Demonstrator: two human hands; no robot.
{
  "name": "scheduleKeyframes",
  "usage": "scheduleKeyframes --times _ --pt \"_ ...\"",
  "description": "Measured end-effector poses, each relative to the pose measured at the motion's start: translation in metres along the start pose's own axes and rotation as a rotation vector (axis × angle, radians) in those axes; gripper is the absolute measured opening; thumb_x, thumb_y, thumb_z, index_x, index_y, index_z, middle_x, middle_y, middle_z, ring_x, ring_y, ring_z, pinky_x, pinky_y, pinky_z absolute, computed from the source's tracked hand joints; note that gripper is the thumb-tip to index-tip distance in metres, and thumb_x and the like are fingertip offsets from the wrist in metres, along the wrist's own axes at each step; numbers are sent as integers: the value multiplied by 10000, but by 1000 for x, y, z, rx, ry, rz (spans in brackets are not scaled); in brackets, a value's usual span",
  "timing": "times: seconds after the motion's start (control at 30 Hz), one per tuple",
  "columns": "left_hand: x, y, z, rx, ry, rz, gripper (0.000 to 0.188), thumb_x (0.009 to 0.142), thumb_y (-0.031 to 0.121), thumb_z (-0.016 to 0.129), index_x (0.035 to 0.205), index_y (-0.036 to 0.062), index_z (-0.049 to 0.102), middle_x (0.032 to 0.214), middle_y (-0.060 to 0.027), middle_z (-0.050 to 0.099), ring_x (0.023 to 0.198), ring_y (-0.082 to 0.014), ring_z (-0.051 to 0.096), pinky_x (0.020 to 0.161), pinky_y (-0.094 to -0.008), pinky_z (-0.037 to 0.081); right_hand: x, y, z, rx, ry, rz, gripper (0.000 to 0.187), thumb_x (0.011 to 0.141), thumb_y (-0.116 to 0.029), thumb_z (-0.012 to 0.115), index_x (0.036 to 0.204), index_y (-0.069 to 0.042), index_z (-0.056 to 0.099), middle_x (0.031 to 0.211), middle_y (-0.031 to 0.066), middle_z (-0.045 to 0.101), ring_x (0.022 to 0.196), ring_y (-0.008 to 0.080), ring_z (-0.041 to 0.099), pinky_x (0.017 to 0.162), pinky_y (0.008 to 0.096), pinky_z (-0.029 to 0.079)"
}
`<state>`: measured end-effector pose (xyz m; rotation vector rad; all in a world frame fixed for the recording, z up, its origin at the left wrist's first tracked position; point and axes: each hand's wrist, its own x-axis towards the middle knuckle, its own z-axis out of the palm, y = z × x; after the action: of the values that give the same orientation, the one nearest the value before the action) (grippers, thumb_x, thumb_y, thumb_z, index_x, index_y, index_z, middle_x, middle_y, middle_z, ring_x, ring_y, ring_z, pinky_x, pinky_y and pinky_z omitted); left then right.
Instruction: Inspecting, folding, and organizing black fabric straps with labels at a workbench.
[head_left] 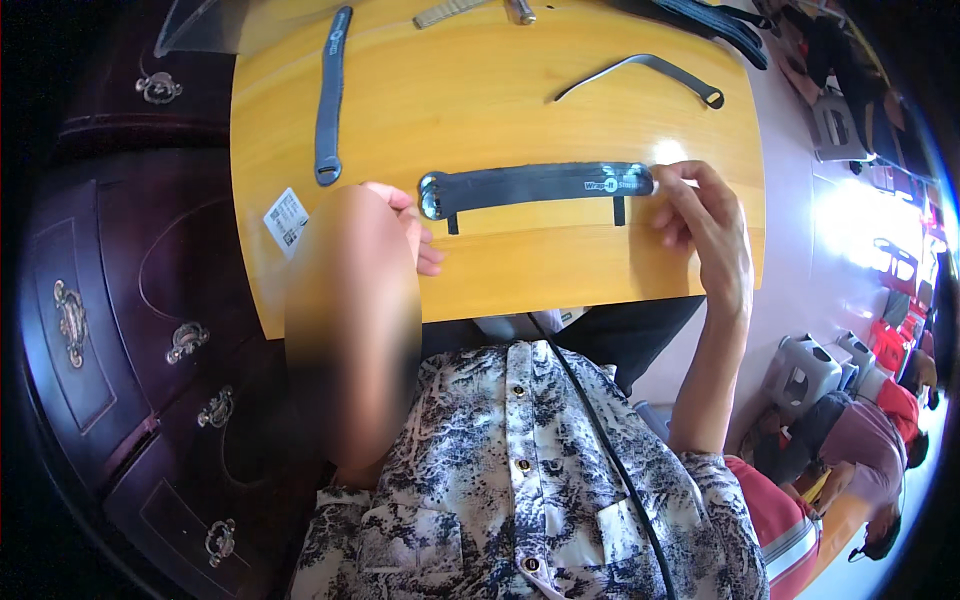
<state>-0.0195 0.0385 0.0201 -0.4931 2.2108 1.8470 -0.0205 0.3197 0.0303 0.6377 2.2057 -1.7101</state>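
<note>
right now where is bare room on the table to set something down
The widest free patch of wooden table lies between the straight grey strap and the curved strap, beyond the black strap. Another borders the near edge, between left hand and right hand. It is crowded at the far right, by the dark straps.

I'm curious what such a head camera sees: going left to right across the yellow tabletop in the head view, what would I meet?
White label → narrow grey strap → left hand → wide dark strap → right hand.
</note>
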Motion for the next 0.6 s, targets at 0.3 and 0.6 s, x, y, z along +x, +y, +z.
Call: scheduleKeyframes --times 0.3,0.6 --pt "-13 1 32 842 -88 828 460 825 110 596 1270 40 500 1364 -131 440 1295 -297 363 1041 -416 320 -11 -15 76 106 -169 -261 247 920 -207 558 929 21 654 723 52 650 656 76 600 599 214 497" --pt "-7 -17 36 1069 -221 749 678 852 336 558 1421 77 294 1492 -84 251 1382 -284 205 1119 -418 195 25 -4 66 373 -344 106 331 939 -276 522 998 30 633 859 111 680 763 152 667 695 234 545"
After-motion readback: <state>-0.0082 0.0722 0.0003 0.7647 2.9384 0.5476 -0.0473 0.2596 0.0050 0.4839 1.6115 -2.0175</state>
